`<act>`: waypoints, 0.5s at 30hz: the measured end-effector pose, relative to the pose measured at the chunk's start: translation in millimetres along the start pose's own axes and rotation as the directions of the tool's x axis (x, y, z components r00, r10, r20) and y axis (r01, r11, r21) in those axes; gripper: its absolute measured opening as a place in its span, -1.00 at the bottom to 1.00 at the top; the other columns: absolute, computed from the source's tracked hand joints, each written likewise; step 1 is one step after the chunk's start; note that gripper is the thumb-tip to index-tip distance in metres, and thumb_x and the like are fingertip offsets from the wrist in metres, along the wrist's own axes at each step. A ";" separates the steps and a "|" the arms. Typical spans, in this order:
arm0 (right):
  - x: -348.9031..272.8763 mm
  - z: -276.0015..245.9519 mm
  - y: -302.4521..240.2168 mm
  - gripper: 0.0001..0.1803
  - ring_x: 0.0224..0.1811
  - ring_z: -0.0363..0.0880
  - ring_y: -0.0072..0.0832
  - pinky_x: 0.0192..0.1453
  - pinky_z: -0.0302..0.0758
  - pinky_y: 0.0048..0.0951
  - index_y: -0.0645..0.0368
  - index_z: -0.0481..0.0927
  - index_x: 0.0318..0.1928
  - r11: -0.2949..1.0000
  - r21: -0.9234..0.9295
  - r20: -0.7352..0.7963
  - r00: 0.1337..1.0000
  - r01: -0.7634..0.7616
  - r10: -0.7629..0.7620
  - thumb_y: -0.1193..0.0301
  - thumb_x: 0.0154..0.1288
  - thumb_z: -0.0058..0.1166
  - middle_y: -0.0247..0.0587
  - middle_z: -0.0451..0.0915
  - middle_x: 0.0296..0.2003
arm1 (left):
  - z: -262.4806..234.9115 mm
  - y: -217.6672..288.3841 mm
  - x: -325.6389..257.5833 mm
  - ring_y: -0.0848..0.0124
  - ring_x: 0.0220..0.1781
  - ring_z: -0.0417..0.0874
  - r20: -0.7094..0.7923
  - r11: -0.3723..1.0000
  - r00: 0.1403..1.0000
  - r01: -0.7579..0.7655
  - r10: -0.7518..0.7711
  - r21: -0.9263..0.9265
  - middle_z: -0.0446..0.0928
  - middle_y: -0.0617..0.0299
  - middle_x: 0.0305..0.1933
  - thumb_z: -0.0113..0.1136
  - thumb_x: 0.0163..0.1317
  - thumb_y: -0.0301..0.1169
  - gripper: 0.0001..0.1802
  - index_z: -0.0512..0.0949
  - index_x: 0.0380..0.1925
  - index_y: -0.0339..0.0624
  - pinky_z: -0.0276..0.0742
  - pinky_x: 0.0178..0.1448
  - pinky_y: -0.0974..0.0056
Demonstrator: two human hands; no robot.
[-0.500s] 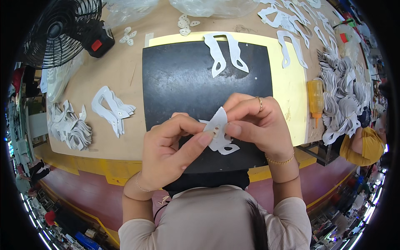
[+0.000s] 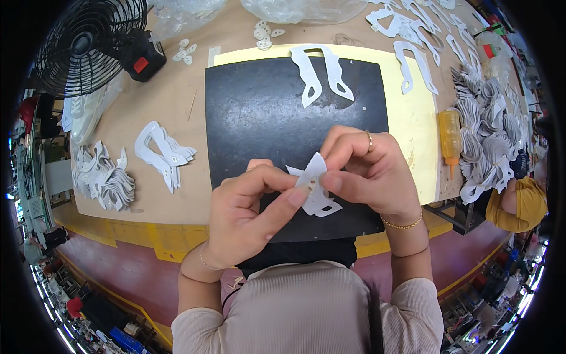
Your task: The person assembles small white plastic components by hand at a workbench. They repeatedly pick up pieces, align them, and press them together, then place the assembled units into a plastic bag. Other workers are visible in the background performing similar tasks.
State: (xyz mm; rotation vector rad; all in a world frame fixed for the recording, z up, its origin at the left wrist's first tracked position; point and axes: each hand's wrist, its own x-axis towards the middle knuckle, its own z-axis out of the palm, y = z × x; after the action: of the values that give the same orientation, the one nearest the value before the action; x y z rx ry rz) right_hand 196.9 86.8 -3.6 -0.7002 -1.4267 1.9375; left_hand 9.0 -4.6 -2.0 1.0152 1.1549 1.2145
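Between my two hands is a white cut piece [image 2: 319, 200] with small holes and an oval slot at its lower end, folded or bent over itself. My left hand [image 2: 253, 206] pinches its left side between thumb and forefinger, close to the holes. With thumb and fingers my right hand [image 2: 371, 171] grips its upper right edge. The piece is held above the near part of a black mat [image 2: 259, 118]. Farther off on the mat lies a white U-shaped piece [image 2: 305, 74]; its two legs end in oval slots.
Stacked white pieces [image 2: 159, 153] and a heap [image 2: 106, 180] lie at the left, near a black fan [image 2: 82, 44]. A yellow bottle [image 2: 450, 135] and thick bundles [image 2: 483, 130] are at the right. Small oval pieces [image 2: 262, 35] sit at the back. A person in yellow [image 2: 525, 203] is at far right.
Both hands still grip the white piece. It has tilted slightly, and its slotted lower end now sits closer under the upper part. The whole view has shifted a little.
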 end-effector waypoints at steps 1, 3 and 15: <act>0.3 -0.3 0.0 -0.96 -0.35 0.52 -0.67 -0.27 0.44 -0.61 0.26 0.68 -0.34 1.000 -0.010 0.011 1.000 0.003 -0.003 0.59 0.21 0.30 -0.37 0.60 -0.39 | 1.8 0.9 -1.3 0.52 -0.26 0.48 -0.008 1.000 1.000 0.025 -0.025 -0.012 0.64 0.26 -0.33 0.30 0.28 -0.55 -0.91 0.65 -0.23 -0.34 0.41 -0.10 0.41; 0.7 -3.4 0.4 -0.95 -0.35 0.51 -0.68 -0.25 0.43 -0.60 0.25 0.68 -0.35 0.997 -0.072 0.054 0.998 0.017 -0.013 0.58 0.20 0.31 -0.37 0.59 -0.41 | 0.0 3.2 -0.6 0.51 -0.22 0.55 0.033 0.997 0.997 0.073 -0.073 0.005 0.65 0.23 -0.31 0.29 0.30 -0.54 -0.89 0.65 -0.23 -0.36 0.45 -0.05 0.41; 14.0 -14.9 -21.6 -0.93 -0.35 0.52 -0.59 -0.17 0.44 -0.53 0.28 0.67 -0.39 0.942 -0.279 0.237 0.937 -0.186 0.255 0.60 0.16 0.34 -0.32 0.59 -0.43 | -23.7 24.7 22.8 0.51 -0.17 0.66 0.251 0.944 0.922 0.322 -0.295 -0.074 0.68 0.15 -0.27 0.20 0.39 -0.50 -0.83 0.62 -0.17 -0.45 0.56 -0.05 0.44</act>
State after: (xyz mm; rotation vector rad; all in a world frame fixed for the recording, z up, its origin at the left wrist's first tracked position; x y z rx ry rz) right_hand 202.2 111.3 12.3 -0.7617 -1.8571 2.1089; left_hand -18.4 19.9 16.3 0.8285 1.0019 0.8711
